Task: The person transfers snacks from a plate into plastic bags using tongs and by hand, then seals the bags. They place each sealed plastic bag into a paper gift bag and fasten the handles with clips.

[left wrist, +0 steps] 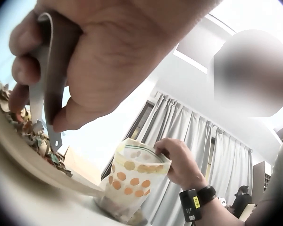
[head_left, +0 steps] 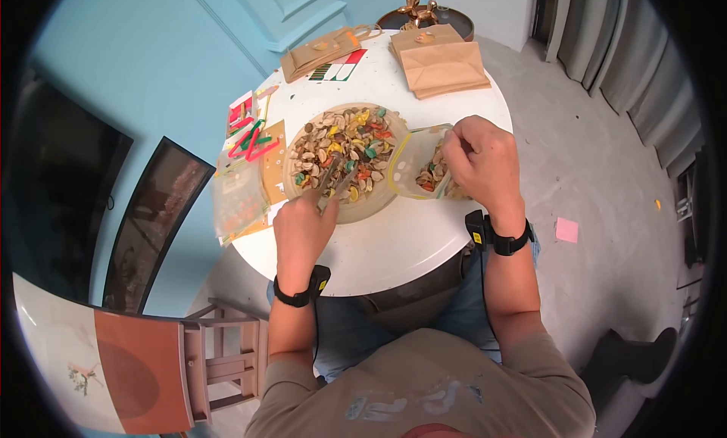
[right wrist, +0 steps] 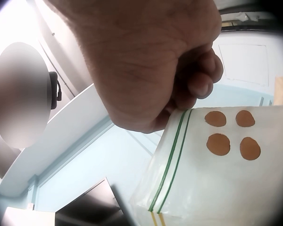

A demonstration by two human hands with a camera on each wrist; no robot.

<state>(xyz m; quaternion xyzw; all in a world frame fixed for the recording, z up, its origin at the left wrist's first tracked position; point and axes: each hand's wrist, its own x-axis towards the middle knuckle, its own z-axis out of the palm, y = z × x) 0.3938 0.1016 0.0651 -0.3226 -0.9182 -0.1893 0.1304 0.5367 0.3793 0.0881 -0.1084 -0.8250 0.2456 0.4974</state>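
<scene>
My left hand (head_left: 300, 227) grips a pair of metal tongs (left wrist: 51, 70), a bent strip with two flat arms. Their tips point down into a wide round shallow bowl (head_left: 371, 214) on the white table. A heap of small shell-like pieces (head_left: 326, 135), beige with yellow, orange and green ones, fills the bowl. At its right, my right hand (head_left: 486, 159) pinches the top edge of a translucent zip bag (left wrist: 127, 184) with orange dots and a green-lined seal. The bag stands with its mouth spread, and similar pieces lie inside it. No piece shows clearly between the tong tips.
Brown paper bags (head_left: 447, 68) lie at the table's back right, another paper bag stack (head_left: 322, 53) at back left. Red and green strips (head_left: 254, 141) and a flat plastic bag (head_left: 238, 199) lie on the left. A pink paper (head_left: 567, 230) is on the floor.
</scene>
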